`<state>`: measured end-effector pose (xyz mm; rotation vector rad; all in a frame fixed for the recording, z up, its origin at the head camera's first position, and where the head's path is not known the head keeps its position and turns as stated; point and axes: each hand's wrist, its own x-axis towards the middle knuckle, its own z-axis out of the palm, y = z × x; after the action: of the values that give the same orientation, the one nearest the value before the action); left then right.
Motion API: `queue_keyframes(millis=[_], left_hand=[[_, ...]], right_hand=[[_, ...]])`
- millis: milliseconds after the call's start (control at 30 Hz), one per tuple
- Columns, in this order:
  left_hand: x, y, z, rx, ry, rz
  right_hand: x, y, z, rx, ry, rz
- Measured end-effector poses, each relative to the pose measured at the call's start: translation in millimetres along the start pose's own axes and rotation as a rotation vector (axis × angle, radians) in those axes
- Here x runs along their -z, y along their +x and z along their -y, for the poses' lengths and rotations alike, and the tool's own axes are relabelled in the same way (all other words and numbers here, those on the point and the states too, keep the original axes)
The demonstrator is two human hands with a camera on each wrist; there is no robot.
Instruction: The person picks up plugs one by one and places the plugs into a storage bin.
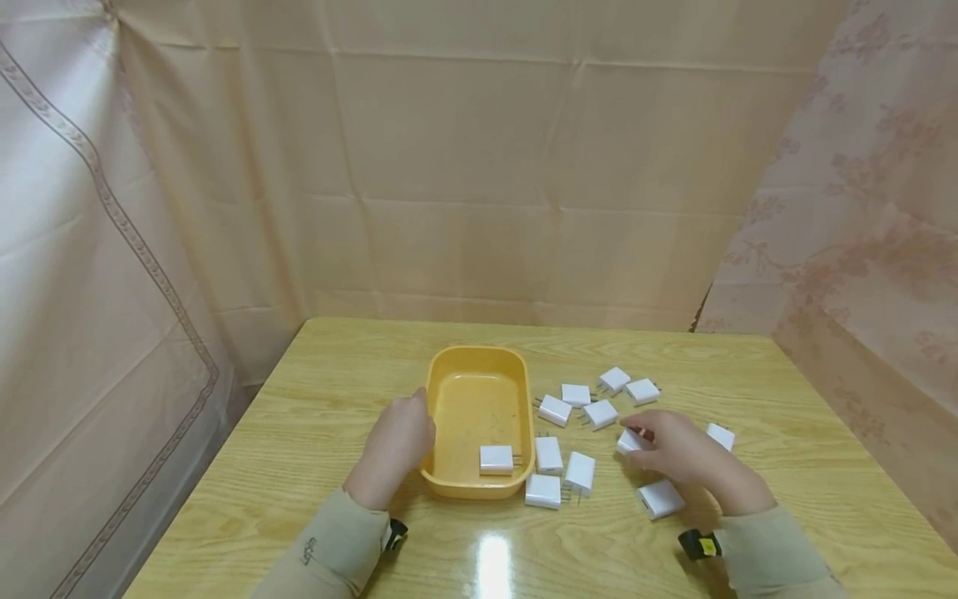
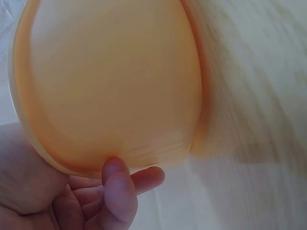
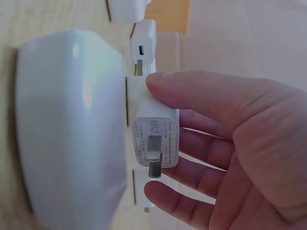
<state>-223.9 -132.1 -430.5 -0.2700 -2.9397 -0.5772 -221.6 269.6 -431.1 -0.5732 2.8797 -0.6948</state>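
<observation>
A yellow plastic tray [image 1: 471,491] stands on the wooden table, one white USB charger [image 1: 496,459] lying inside near its front end. My left hand [image 1: 397,448] grips the tray's left side; the left wrist view has its fingers [image 2: 117,194] bent at the tray's edge. Over on the right, my right hand [image 1: 674,449] pinches another white charger [image 3: 152,108] between thumb and fingers. That charger's metal prongs and printed end face show in the right wrist view. Close below this hand on the table lies a further charger [image 1: 662,499].
Several white chargers, such as this one [image 1: 580,472], lie loosely between the tray and my right hand. Behind them are more, including one [image 1: 614,380] towards the back. One charger [image 1: 721,436] sits beyond my right wrist. A cloth curtain [image 1: 479,166] hangs behind the table [image 1: 337,358].
</observation>
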Motion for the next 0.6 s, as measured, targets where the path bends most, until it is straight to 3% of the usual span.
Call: queue_keyframes(millis=[600], left_hand=[[-0.3, 1.0, -0.3, 0.006, -0.001, 0.009]], right_hand=[[32, 5.3, 16, 0.073, -0.082, -0.051]])
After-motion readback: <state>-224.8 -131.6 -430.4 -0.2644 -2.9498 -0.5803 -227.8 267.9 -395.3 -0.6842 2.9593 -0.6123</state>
